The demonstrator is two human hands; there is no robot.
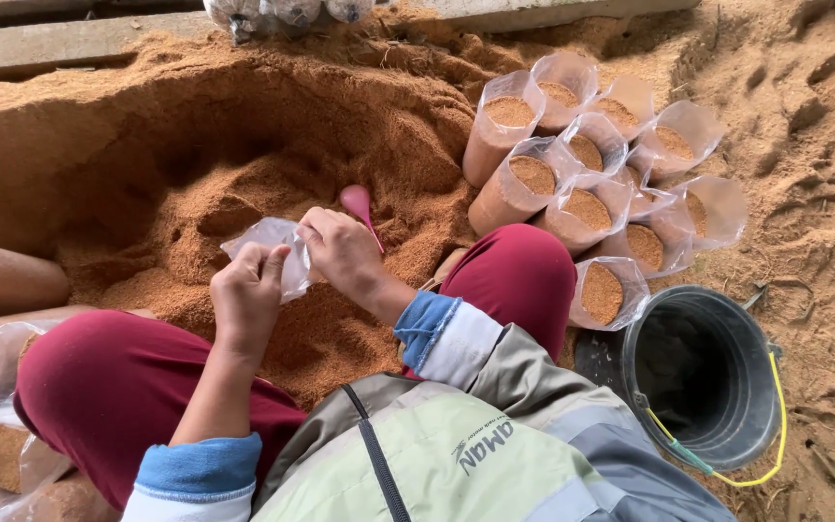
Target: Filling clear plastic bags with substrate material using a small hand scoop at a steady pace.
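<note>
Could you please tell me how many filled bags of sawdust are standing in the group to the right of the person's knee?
About 11 filled bags stand clustered between the sawdust pile and the black bucket, the nearest one beside the bucket. Overlapping plastic may hide more.

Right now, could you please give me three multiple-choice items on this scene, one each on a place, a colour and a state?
1. Where is the black bucket?
A. Beside the person's right knee
B. On top of the sawdust heap
C. Between the two hands

2. What colour is the scoop lying on the sawdust heap?
A. Blue
B. Pink
C. Green

3. What state is the clear plastic bag in the hands in?
A. Packed full of sawdust
B. Tied shut
C. Empty, held at its mouth

Answers: 1 A, it stands on the ground right of the knee, below the filled bags. 2 B, its bowl shows pink. 3 C, left hand and right hand pinch a limp, see-through bag.
</note>
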